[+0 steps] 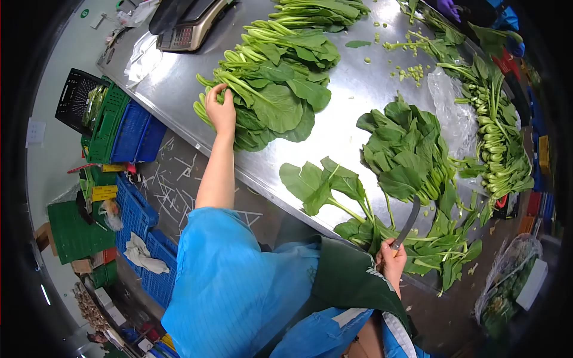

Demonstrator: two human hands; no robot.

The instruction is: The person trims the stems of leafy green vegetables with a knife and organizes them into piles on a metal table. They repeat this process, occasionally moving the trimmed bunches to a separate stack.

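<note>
My left hand [221, 110] reaches to the near end of a long row of leafy greens [277, 107] on the metal table. Its fingers curl around the pale stems there, partly hidden among them. A curved knife [410, 221] is gripped by its handle in my right hand [391, 261], close to the table's front edge. The blade points up and away, beside the stem ends of a heap of greens [406, 146]. Loose leafy stalks [322, 185] lie around the knife and along the edge.
A scale [188, 30] stands at the back left of the metal table [262, 170]. Clear plastic film [450, 110] and another row of greens [495, 131] lie at right. A person's purple-gloved hand [447, 8] shows at top right. Blue crates [136, 200] stand on the left floor.
</note>
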